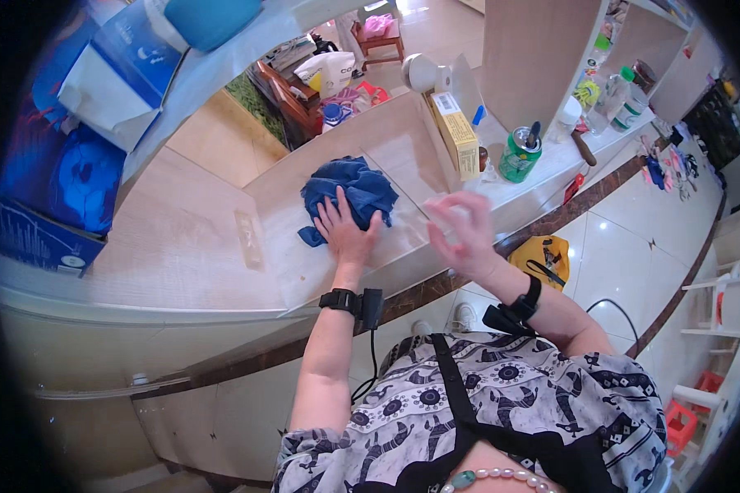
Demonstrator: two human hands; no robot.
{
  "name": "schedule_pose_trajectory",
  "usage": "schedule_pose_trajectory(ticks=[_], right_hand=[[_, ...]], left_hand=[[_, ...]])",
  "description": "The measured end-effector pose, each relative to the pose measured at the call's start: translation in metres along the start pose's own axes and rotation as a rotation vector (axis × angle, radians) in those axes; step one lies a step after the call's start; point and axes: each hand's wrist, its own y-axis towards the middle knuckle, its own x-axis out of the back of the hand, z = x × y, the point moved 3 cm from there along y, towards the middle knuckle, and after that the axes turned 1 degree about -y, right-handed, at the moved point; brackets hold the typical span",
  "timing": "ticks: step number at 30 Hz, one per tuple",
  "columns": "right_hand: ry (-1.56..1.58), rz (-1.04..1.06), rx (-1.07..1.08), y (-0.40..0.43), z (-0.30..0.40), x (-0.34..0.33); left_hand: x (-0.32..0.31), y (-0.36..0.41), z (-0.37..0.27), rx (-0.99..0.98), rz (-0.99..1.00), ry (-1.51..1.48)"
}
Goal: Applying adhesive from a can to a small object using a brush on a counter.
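A crumpled dark blue cloth lies in a heap on a pale wooden shelf board. My left hand rests on the near side of the heap, back up, with its fingers spread. To the right, my right hand is raised in front of the board's edge. It is blurred, its fingers are bent and apart, and I see nothing held in it. Both wrists wear black straps with small dark devices.
Beyond the right hand stand a yellow carton and a green drink can with a dark object in its top. A brown handle juts over the ledge. Blue boxes occupy the left. Below, a yellow bag lies on the tiled floor.
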Motion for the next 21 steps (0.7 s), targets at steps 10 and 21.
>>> schedule_pose_trajectory(ticks=[10, 21], right_hand=[[-0.548, -0.163, -0.46, 0.055, -0.028, 0.035], [0.172, -0.575, -0.465, 0.046, -0.012, 0.056]], left_hand=[[0.025, -0.018, 0.018, 0.059, -0.232, -0.211], [0.026, -0.022, 0.028, 0.053, -0.279, -0.174]])
